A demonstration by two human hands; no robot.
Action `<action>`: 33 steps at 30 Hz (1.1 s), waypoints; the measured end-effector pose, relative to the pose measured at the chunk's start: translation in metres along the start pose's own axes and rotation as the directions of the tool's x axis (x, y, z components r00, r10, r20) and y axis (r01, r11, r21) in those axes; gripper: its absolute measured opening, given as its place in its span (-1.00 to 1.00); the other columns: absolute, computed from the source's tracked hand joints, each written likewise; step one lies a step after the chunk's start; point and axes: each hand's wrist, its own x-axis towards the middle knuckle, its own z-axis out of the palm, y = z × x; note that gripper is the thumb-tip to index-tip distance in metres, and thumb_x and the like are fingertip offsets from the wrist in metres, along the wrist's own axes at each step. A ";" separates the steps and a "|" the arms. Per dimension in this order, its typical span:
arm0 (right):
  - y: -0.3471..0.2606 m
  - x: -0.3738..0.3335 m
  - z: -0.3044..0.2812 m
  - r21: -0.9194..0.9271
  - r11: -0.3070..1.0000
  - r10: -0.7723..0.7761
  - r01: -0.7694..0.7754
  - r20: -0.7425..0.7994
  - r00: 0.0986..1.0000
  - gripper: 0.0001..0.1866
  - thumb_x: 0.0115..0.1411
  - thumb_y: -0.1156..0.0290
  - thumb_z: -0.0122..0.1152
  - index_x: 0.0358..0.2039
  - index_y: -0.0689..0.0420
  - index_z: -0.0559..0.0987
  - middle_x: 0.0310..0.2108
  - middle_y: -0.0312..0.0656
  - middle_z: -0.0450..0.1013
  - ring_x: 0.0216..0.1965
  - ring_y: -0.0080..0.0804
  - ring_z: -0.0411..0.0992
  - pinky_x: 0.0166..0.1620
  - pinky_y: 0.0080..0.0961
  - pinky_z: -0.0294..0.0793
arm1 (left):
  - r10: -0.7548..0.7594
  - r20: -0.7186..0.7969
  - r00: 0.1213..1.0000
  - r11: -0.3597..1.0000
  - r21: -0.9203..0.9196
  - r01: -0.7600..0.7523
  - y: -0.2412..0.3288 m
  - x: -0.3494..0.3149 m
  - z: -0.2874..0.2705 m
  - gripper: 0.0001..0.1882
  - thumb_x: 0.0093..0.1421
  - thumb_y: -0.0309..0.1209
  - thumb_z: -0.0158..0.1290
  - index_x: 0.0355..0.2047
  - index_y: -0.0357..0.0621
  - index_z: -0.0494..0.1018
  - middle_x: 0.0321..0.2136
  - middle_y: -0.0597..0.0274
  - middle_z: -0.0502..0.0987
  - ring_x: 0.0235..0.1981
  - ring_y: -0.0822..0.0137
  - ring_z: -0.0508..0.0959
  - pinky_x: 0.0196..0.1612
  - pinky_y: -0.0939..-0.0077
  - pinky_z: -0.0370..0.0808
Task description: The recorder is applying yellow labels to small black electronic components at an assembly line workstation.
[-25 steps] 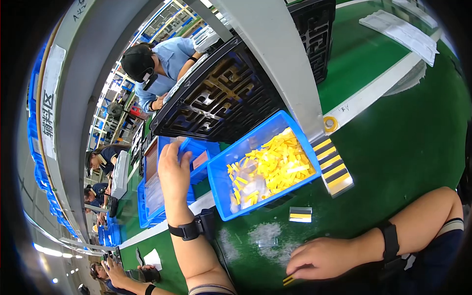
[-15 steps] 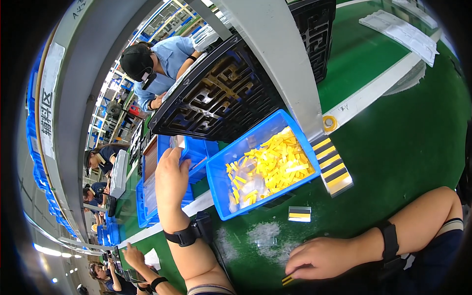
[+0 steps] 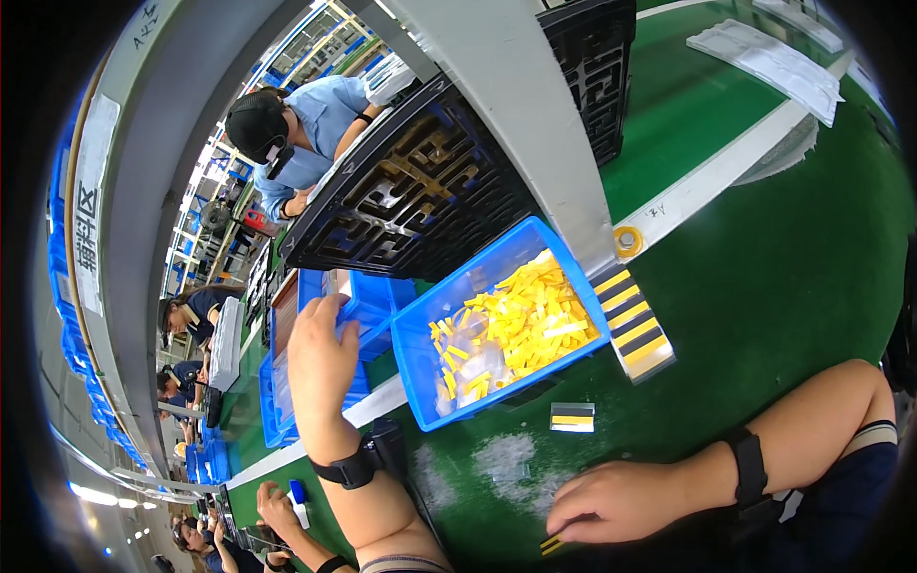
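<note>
My left hand reaches over the blue bins left of centre. Its thumb stands apart from the bent fingers, and some fingertips are hidden behind the hand. My right hand rests low over the green table, fingers closed on a small black-and-yellow strip that pokes out beneath them. Between the hands stands a tilted-looking blue tray with many yellow pieces and clear plastic bits. A small clear card with a black-and-yellow band lies beyond my right hand.
A grey metal post rises behind the tray, beside black plastic crates. A striped yellow-and-black sheet lies right of the tray, near a yellow tape roll. A co-worker's hand is at lower left; another person sits beyond the crates.
The whole view has shifted slightly. My left hand is still over the bins, its fingers slightly lower; my right hand keeps its strip. The co-worker's hand at lower left has moved, and a blue-and-white object shows beside it.
</note>
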 end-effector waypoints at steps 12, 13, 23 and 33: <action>0.008 0.009 0.011 -0.030 0.988 -0.153 0.151 -0.268 0.951 -0.85 0.01 0.45 0.13 -0.40 0.25 0.49 -0.49 -0.10 0.47 -0.41 -0.19 0.46 -0.33 -0.33 0.41 | 0.146 -0.219 0.965 0.814 -0.528 -0.243 0.092 -0.035 -0.063 -0.93 -0.02 -0.55 0.07 -0.49 -0.30 0.43 -0.54 0.14 0.47 -0.49 0.31 0.45 -0.35 0.54 0.36; 0.009 0.011 0.010 -0.039 0.982 -0.187 0.183 -0.308 0.933 -0.85 0.00 0.46 0.14 -0.41 0.26 0.50 -0.50 -0.10 0.47 -0.42 -0.19 0.46 -0.34 -0.33 0.41 | 0.192 -0.198 0.961 0.797 -0.539 -0.271 0.099 -0.039 -0.066 -0.91 -0.03 -0.54 0.08 -0.47 -0.29 0.44 -0.53 0.14 0.48 -0.49 0.32 0.45 -0.35 0.54 0.36; -0.027 0.004 -0.025 -0.338 0.926 -0.354 0.169 -0.615 0.705 -0.88 0.00 0.48 0.18 -0.44 0.25 0.50 -0.53 -0.13 0.41 -0.53 -0.34 0.40 -0.44 -0.44 0.38 | 0.061 0.221 0.973 0.369 -0.911 0.183 0.128 -0.107 -0.040 -0.66 0.08 -0.52 0.09 -0.13 -0.33 0.35 -0.33 0.23 0.47 -0.32 0.48 0.46 -0.24 0.66 0.38; -0.028 -0.019 -0.030 -0.361 0.931 -0.246 0.048 -0.525 0.815 -0.90 -0.03 0.47 0.16 -0.49 0.23 0.51 -0.57 -0.12 0.43 -0.48 -0.25 0.42 -0.40 -0.37 0.39 | -0.083 0.167 0.983 0.303 -0.935 0.184 0.168 -0.131 -0.021 -0.72 0.03 -0.65 0.06 -0.20 -0.26 0.37 -0.44 0.34 0.39 -0.44 0.56 0.40 -0.32 0.75 0.34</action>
